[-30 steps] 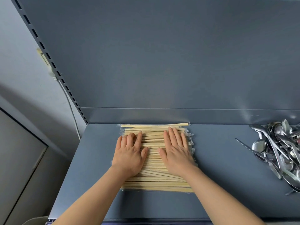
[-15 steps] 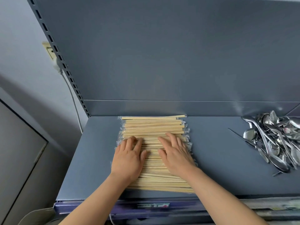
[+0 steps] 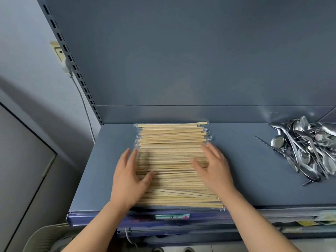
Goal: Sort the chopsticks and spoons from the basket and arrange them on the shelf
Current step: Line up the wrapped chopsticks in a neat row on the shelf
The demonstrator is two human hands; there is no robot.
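Note:
A flat layer of wrapped wooden chopsticks [image 3: 172,142] lies crosswise on the grey-blue shelf [image 3: 245,170], from its back wall to its front edge. My left hand [image 3: 129,177] lies at the layer's left edge, fingers straight, thumb over the sticks. At the layer's right edge is my right hand [image 3: 216,170], fingers straight and thumb spread over the sticks. Neither hand grips anything. A heap of metal spoons [image 3: 307,148] sits on the shelf at the far right.
The shelf's back panel [image 3: 181,60] rises behind the sticks, and a slotted upright [image 3: 72,64] runs along its left. A wall socket with a plug and cable [image 3: 63,59] is left of the upright. A pale basket rim [image 3: 45,237] shows at bottom left.
Both hands slid back toward me and spread apart, from the middle of the chopstick layer to its left and right edges. The camera tilted down, showing the shelf's front edge.

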